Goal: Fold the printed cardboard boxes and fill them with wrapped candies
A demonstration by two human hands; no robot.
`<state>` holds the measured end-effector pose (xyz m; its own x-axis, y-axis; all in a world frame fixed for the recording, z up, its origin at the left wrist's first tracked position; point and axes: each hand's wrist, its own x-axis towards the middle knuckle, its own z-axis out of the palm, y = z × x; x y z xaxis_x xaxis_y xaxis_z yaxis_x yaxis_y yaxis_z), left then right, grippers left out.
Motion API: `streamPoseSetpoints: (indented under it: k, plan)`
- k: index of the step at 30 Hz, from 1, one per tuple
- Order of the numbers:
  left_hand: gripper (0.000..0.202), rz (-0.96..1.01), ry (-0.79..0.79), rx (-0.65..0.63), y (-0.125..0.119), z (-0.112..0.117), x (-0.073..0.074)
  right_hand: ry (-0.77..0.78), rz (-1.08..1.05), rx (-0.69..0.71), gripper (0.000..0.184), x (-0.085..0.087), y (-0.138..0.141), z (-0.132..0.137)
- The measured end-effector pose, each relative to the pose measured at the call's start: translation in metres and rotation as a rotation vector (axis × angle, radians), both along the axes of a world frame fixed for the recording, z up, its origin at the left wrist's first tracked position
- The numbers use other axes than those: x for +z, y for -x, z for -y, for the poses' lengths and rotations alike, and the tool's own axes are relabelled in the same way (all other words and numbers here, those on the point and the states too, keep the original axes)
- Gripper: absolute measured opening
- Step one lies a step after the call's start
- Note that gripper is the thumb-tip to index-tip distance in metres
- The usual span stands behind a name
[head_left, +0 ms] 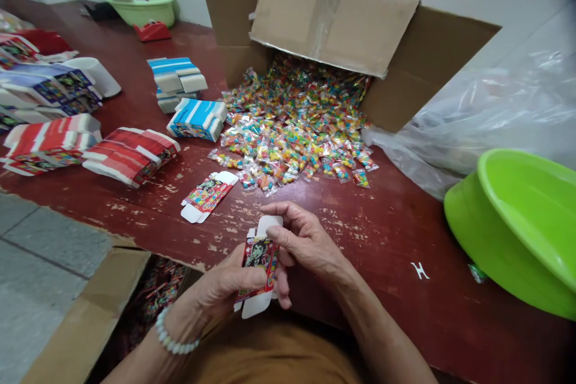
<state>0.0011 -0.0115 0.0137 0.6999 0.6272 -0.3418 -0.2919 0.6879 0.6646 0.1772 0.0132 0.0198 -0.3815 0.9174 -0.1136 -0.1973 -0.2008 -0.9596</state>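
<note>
Left grip [230, 281] around red box [258, 255], right grip [310, 243] apparently at flap [267, 224]

You wear a beaded bracelet [171, 344] on your left wrist, a single strand of round, glossy beads in white and milky pale green, set close together. Your left hand [220, 285] and right hand [315, 249] are bare, with short nails, and your left forearm [146, 357] and right forearm [382, 324] are uncovered too. Over your front is plain mustard-brown cloth [274, 357], softly creased, looking darker toward its shaded edges.
</note>
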Motion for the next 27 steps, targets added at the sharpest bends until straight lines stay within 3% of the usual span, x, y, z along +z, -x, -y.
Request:
streamPoseSetpoints:
  k: [3, 7, 11, 14, 16, 19, 22, 27]
  plan:
    - [0.040, -0.029, -0.003, 0.038, -0.001, 0.001, -0.001, 0.018, -0.067, 0.027, 0.045, -0.002, 0.000, 0.003]
    - [0.038, -0.097, 0.029, 0.072, 0.001, -0.001, 0.000, -0.118, -0.010, -0.035, 0.049, -0.006, -0.002, 0.003]
    - [0.056, -0.099, -0.025, 0.014, 0.002, -0.003, 0.002, -0.391, 0.268, -0.204, 0.038, -0.003, -0.004, 0.008]
    - [0.054, -0.056, -0.060, 0.008, 0.000, -0.004, 0.002, -0.681, 0.576, -0.319, 0.026, 0.001, -0.003, 0.013]
    - [0.051, -0.070, -0.065, 0.033, -0.001, -0.004, 0.001, -0.782, 0.713, -0.308, 0.025, 0.004, -0.003, 0.016]
    - [0.056, -0.171, -0.141, -0.025, -0.002, -0.005, -0.001, -0.814, 0.782, -0.180, 0.020, 0.009, -0.005, 0.016]
    - [0.065, -0.224, -0.239, -0.110, 0.000, -0.006, -0.002, -0.745, 0.742, -0.047, 0.016, 0.013, -0.009, 0.015]
    - [0.067, -0.233, -0.265, -0.189, 0.003, -0.012, 0.004, -0.618, 0.630, 0.028, 0.017, 0.020, -0.017, 0.015]
